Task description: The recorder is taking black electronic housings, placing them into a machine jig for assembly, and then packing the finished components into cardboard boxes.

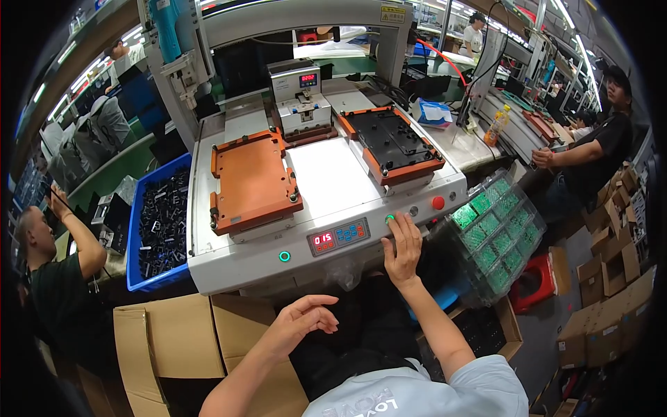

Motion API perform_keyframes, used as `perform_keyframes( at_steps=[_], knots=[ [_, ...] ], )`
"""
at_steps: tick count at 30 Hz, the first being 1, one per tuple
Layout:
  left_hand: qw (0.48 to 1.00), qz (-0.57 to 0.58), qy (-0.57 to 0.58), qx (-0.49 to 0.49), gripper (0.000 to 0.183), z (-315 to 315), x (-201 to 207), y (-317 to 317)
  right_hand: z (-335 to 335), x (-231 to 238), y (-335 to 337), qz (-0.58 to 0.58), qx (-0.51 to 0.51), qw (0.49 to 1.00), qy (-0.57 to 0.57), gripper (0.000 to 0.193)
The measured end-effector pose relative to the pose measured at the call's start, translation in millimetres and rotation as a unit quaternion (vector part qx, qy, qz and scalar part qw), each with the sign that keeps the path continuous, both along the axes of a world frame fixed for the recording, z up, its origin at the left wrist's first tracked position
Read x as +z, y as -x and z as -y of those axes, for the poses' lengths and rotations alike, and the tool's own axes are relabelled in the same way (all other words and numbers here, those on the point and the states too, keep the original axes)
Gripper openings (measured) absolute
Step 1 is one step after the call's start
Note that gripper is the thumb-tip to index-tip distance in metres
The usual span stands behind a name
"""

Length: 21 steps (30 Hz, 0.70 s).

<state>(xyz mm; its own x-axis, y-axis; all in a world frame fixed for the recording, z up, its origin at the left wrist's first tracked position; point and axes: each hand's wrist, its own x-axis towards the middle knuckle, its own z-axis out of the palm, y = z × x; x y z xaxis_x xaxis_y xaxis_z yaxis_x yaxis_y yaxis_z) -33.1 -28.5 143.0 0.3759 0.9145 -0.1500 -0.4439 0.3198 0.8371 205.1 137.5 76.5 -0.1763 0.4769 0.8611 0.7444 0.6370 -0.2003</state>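
A pale blue shirt (431, 393) spreads along the lower edge, with the left grip (308, 319) half open, loosely curled and empty above it, while the right grip (403, 249), fingers extended and holding nothing, rests its fingertips at the green-lit button (390, 217) right of the machine's keypad (339, 237). A blue bin (160, 281) at left holds small black parts (165, 226); clear trays (495, 236) at right hold green pieces (479, 203). Between them, the white surface (323, 177) carries an orange fixture (253, 181) and an orange-framed black plate (390, 139), with cartons (604, 340) and other people (601, 149) beyond.
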Motion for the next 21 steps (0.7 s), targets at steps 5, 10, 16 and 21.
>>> perform_keyframes(
  at_steps=[5,10,16,21],
  knots=[
    [1.000,0.006,0.004,-0.012,0.041,1,-2,0,4,23,-2,0.001,0.021,0.999,0.033,0.034],
    [1.000,-0.010,0.011,0.002,0.041,3,-2,2,37,8,-1,-0.136,0.083,0.981,0.111,0.035],
    [1.000,-0.025,-0.003,-0.011,0.040,-3,0,0,110,-60,16,-0.139,0.184,0.935,0.268,0.016],
    [0.987,-0.118,-0.102,0.040,0.033,2,-1,9,144,-94,31,-0.041,0.299,0.886,0.352,0.017]
  ],
)
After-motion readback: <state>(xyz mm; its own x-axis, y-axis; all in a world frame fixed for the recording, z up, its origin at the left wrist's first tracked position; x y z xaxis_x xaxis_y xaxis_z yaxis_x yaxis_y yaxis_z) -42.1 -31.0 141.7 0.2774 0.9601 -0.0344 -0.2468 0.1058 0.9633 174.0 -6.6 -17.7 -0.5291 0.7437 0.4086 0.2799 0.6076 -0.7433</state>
